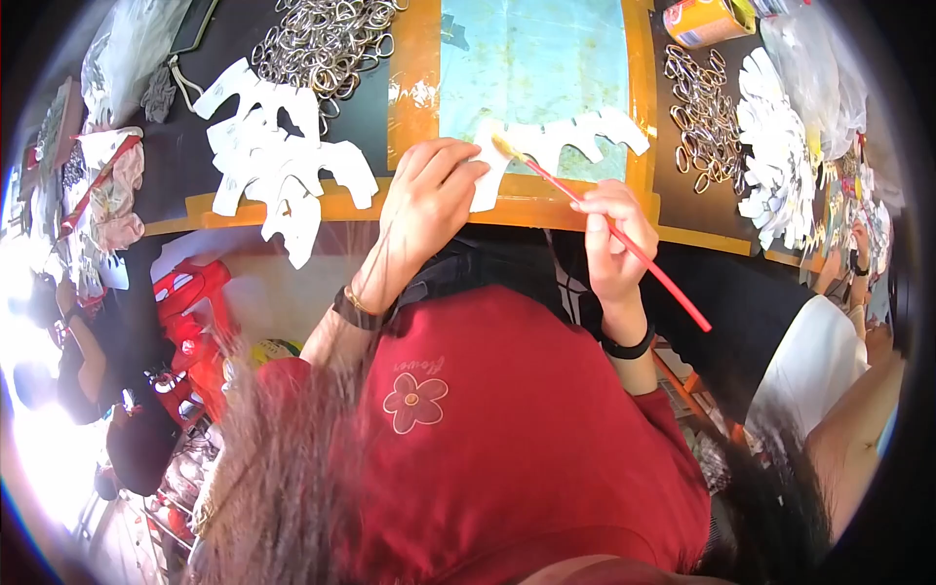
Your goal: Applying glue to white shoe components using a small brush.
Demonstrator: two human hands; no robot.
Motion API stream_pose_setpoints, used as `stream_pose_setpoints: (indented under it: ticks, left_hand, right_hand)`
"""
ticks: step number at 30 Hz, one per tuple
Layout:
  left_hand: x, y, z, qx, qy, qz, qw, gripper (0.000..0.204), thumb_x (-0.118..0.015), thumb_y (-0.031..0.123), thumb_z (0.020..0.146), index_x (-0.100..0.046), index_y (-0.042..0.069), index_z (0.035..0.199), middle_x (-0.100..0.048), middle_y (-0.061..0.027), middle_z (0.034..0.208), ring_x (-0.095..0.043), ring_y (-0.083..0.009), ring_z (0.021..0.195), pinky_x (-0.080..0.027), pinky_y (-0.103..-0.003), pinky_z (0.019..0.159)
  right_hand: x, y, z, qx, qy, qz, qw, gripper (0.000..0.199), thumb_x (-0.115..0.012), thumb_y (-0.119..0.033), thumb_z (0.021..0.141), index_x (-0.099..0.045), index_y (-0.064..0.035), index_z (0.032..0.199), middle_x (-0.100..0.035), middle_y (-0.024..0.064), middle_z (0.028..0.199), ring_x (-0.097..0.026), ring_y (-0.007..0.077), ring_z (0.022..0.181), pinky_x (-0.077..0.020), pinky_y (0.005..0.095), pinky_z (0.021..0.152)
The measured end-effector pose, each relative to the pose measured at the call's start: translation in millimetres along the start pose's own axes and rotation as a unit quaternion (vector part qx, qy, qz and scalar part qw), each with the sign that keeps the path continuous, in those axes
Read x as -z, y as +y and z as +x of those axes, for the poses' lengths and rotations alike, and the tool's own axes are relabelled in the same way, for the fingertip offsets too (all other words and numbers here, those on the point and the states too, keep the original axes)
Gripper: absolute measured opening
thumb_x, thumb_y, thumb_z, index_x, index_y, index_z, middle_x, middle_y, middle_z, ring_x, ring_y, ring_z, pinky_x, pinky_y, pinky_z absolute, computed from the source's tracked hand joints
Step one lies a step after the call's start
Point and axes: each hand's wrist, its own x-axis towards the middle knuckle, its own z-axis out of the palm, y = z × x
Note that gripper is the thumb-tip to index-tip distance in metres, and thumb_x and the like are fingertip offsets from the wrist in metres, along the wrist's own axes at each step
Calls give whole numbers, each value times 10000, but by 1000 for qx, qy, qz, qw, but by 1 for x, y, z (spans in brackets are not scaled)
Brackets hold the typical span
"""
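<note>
A white cut-out piece (489, 181) with curved notches lies on the light blue sheet (531, 58) at the table's front. My left hand (429, 200) holds its left end down, fingers bent and pressed together at its edge. In my right hand (619, 239) is a thin red-handled brush (668, 285), pinched between thumb and fingers. Its pale yellowish bristles touch the white piece just right of my left fingertips. More white cut-out pieces (283, 146) lie overlapped to the left of my left hand, some jutting past the table edge.
A heap of metal rings (327, 44) sits at the back left, and another pile of metal rings (704, 117) at the right. Beyond it are stacked white pieces (770, 146) and an orange can (707, 21). Orange-brown tape (414, 97) borders the sheet. Other people sit at both sides.
</note>
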Motion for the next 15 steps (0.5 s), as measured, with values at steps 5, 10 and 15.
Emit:
stream_pose_setpoints:
  ticks: [5, 10, 15]
  left_hand:
    - [6, -4, 1, -10, 5, 2, 1000, 199, -660, -55, 706, -685, 64, 863, -664, -54, 979, -634, -256, 950, -498, -379, 822]
    - [4, -2, 2, -8, 9, 4, 1000, 190, -661, -51, 707, -683, 65, 856, -664, -53, 978, -634, -253, 948, -498, -376, 817]
    - [2, -1, 1, -5, 10, 1, 1000, 183, -661, -47, 710, -681, 67, 852, -665, -48, 979, -632, -249, 950, -495, -374, 820]
  right_hand:
    - [-11, -6, 8, -1, 46, 3, 999, 85, -579, 39, 842, -637, -9, 882, -664, 130, 867, -622, 260, 870, -475, 399, 905]
    - [-7, -5, 7, 6, 27, 12, 1000, 77, -574, 32, 847, -630, -13, 875, -664, 131, 859, -631, 257, 855, -453, 454, 954]
    - [-4, -2, 9, 8, -10, -17, 1000, 63, -562, 7, 867, -619, -9, 889, -670, 112, 847, -637, 243, 824, -442, 474, 971]
